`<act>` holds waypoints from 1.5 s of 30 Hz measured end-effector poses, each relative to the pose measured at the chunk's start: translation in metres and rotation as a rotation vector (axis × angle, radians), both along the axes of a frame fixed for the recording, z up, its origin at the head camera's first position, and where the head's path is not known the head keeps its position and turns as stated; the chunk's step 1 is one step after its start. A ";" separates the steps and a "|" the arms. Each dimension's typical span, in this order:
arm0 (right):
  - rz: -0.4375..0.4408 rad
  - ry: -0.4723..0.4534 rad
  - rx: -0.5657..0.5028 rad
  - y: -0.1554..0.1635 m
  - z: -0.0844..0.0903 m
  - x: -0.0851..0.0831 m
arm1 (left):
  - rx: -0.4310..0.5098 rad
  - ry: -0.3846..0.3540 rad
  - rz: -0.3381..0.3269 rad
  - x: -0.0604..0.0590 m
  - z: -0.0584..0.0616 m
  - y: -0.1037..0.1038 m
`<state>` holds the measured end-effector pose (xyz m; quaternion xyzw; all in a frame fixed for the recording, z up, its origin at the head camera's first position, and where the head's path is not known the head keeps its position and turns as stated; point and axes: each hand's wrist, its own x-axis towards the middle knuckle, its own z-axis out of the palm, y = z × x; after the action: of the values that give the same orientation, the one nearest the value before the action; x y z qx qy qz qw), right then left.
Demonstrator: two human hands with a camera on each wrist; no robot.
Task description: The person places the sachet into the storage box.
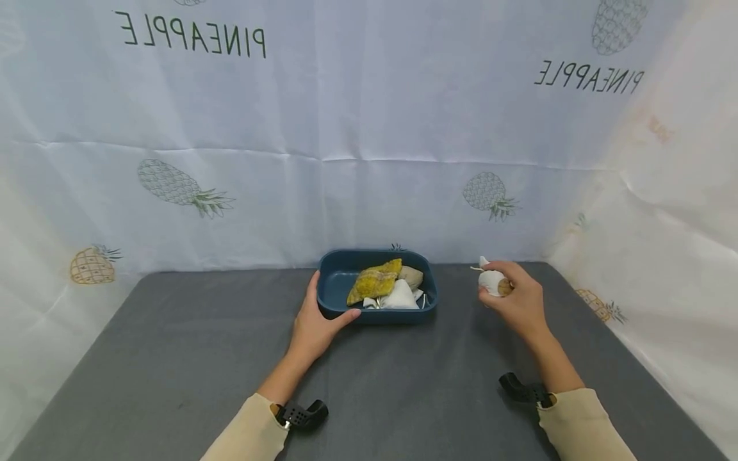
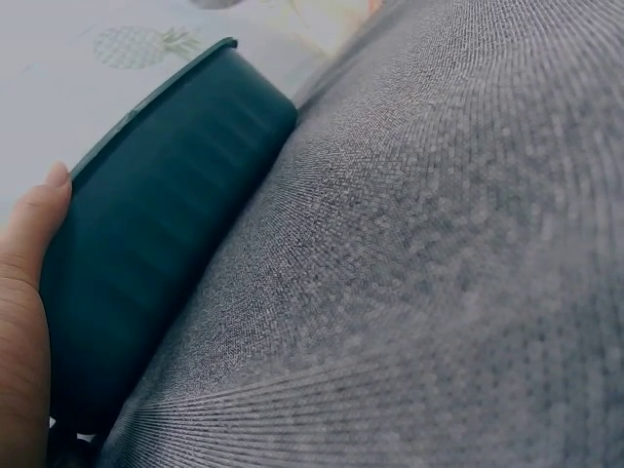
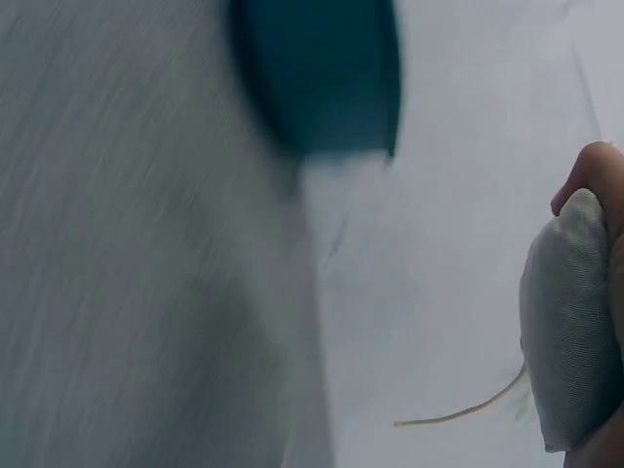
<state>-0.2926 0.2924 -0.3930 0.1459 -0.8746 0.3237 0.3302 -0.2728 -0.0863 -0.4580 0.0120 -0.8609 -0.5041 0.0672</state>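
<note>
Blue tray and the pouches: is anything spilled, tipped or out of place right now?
Nothing stands out. The blue tray sits flat on the grey table, steadied by the left hand, with its pouches inside. The one white pouch outside is held in the right hand, loose string trailing.

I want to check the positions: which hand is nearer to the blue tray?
Left. The left hand grips the blue tray at its near left corner. The right hand is apart from it, to its right, holding a small white pouch.
</note>
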 end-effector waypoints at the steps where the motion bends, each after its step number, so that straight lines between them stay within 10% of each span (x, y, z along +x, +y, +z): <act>1: 0.019 0.007 0.002 -0.007 0.003 0.001 | -0.002 -0.002 0.000 0.001 -0.001 0.000; 15: 0.425 -0.033 0.131 -0.114 0.045 -0.020 | 0.013 -0.025 0.005 0.001 -0.006 -0.001; 27: 0.669 -0.304 0.361 -0.186 0.028 -0.050 | 0.016 0.012 0.009 -0.001 -0.006 -0.007; 45: 0.720 -0.550 0.723 -0.215 -0.002 -0.072 | 0.039 0.011 -0.001 -0.002 -0.001 -0.002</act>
<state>-0.3642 0.0774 -0.3948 0.4481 -0.8786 0.1224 -0.1110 -0.2743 -0.0880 -0.4587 0.0102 -0.8504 -0.5211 0.0716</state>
